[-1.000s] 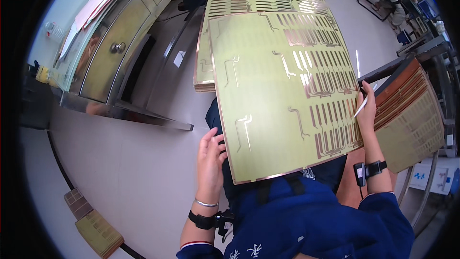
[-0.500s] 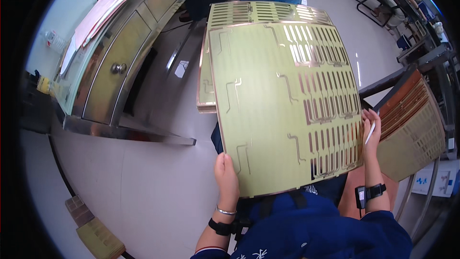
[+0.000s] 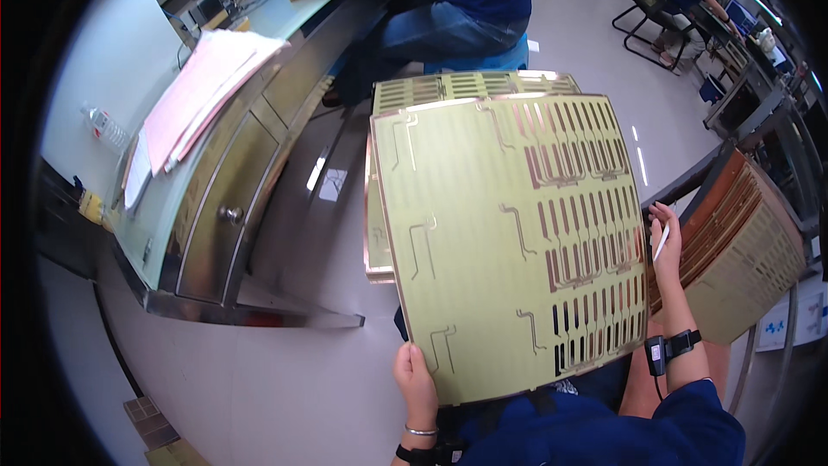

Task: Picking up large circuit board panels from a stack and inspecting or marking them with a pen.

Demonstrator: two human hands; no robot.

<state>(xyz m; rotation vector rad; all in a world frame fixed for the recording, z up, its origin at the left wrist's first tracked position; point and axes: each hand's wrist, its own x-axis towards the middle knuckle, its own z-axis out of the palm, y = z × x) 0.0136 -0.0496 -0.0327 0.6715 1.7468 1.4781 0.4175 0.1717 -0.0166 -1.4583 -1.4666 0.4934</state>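
Observation:
A large yellow-green circuit board panel (image 3: pixel 470 242) with copper traces and rows of slots is held tilted in front of me. My left hand (image 3: pixel 417 387) grips its lower left edge, thumb on the face and fingers behind. At the right edge is my right hand (image 3: pixel 668 240), its fingers curled and partly hidden; a slim white pen-like stick (image 3: pixel 661 242) is tucked in it. Behind the held panel, a stack of similar panels (image 3: pixel 377 246) shows at the top and left; what supports it is hidden.
To the left is a glass-topped metal desk (image 3: pixel 159 246) with pink and white papers (image 3: pixel 203 103) and a clear bottle (image 3: pixel 105 128). More panels (image 3: pixel 742 263) lean in a rack at right. A seated person (image 3: pixel 483 0) is ahead, another (image 3: pixel 686 4) farther right. Boards (image 3: pixel 148 421) lie low at left.
The whole scene sits lower in the picture, revealing more of the desk and the seated person. Both hands keep their places on the panel, whose shiny reflections have shifted.

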